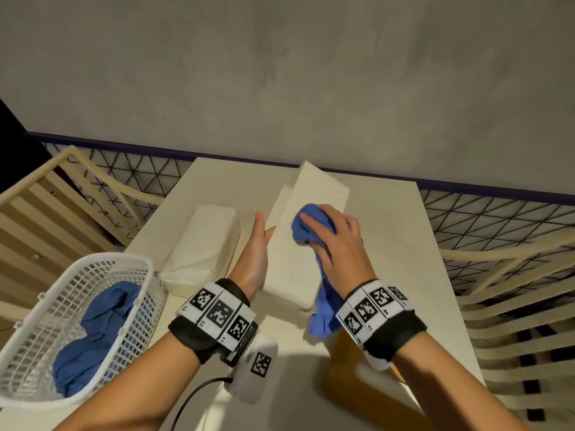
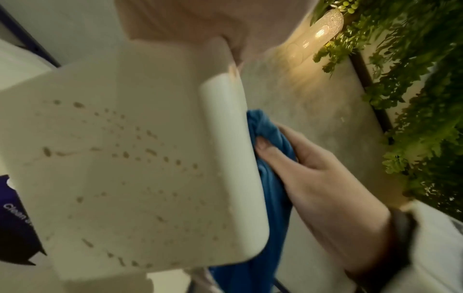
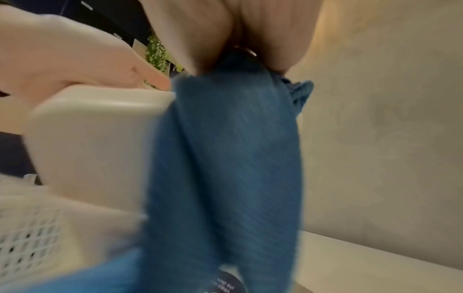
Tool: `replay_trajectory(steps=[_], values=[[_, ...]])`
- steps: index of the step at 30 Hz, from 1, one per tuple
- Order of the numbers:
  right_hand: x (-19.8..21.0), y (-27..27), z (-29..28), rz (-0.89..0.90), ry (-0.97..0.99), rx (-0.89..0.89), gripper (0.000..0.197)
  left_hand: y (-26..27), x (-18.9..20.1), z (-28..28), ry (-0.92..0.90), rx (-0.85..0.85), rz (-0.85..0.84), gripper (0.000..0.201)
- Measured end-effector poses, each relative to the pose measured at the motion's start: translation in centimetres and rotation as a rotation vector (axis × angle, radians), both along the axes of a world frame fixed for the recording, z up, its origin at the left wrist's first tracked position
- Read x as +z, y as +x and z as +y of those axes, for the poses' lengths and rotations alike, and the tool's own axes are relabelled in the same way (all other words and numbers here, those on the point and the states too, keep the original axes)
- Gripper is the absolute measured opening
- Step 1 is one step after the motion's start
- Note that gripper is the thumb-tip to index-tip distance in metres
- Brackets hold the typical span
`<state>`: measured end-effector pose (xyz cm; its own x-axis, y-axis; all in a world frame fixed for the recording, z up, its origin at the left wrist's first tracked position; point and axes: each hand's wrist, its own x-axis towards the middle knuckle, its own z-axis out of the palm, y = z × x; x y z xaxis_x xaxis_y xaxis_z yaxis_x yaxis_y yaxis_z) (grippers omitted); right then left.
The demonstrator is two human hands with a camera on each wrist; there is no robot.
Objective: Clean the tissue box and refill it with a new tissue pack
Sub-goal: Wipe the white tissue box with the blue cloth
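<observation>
A long cream tissue box [image 1: 292, 265] is tipped up off the white table [image 1: 389, 244]. My left hand [image 1: 255, 244] grips its left edge, thumb up along the side; the fingers go behind the box. My right hand [image 1: 336, 237] holds a bunched blue cloth [image 1: 306, 225] and presses it onto the box's upper face, the loose end hanging under the wrist. The left wrist view shows a speckled face of the box [image 2: 125, 158] with the cloth [image 2: 270, 138] and right hand [image 2: 320, 178] beyond. A wrapped white tissue pack [image 1: 202, 241] lies just left of the box.
A white mesh basket [image 1: 118, 256] holding another blue cloth [image 1: 93, 337] stands at the table's front left. A tan wooden piece [image 1: 342, 384] lies under my right wrist. Slatted wooden chairs [image 1: 513, 290] flank the table, and a grey wall rises behind it.
</observation>
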<state>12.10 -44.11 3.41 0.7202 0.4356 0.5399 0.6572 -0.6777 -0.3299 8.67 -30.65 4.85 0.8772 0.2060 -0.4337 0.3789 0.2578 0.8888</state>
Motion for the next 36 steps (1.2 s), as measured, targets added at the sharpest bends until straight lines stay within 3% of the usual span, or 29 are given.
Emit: replay_trajectory(steps=[3, 5, 7, 12, 15, 18, 20, 24, 28, 31, 34, 36], values=[[-0.9, -2.2, 0.3, -0.174, -0.114, 0.051, 0.047, 0.7, -0.5, 0.8, -0.035, 0.017, -0.022, 0.071], [-0.6, -2.7, 1.0, -0.170, -0.138, 0.162, 0.047, 0.8, -0.2, 0.1, 0.007, -0.044, -0.037, 0.070], [0.2, -1.2, 1.1, -0.188, -0.101, 0.132, 0.043, 0.7, -0.2, -0.2, 0.084, -0.066, -0.053, 0.067], [-0.8, 1.4, 0.0, -0.039, -0.179, -0.032, 0.039, 0.3, -0.3, 0.6, 0.057, 0.064, -0.024, 0.074], [-2.7, -0.9, 1.0, -0.056, -0.193, 0.104, 0.054, 1.0, -0.2, 0.6, -0.007, 0.097, 0.005, 0.066], [-1.8, -1.2, 1.7, 0.045, -0.153, 0.140, 0.059, 1.1, -0.3, 0.1, -0.002, 0.074, 0.026, 0.061], [-1.1, 0.6, 1.4, 0.185, -0.125, 0.052, 0.052, 1.1, -0.9, 0.3, 0.049, 0.081, 0.035, 0.058], [-0.8, 2.1, 0.4, 0.272, -0.089, -0.128, 0.048, 1.0, -1.0, 1.1, 0.127, 0.104, 0.055, 0.037], [-1.2, -2.3, 1.6, 0.094, -0.175, 0.074, 0.058, 0.5, -1.1, 0.9, 0.180, 0.016, 0.037, 0.040], [-0.3, -2.1, 2.6, 0.129, -0.074, 0.165, 0.056, 0.0, -1.3, 0.6, 0.279, -0.023, 0.028, 0.036], [0.8, 0.9, 2.4, 0.215, -0.002, 0.026, 0.049, -0.4, -0.8, 0.8, 0.478, 0.000, 0.045, 0.022], [1.0, 1.4, 2.1, 0.240, 0.022, -0.060, 0.047, -0.8, -0.2, 0.7, 0.522, 0.003, 0.046, 0.022]])
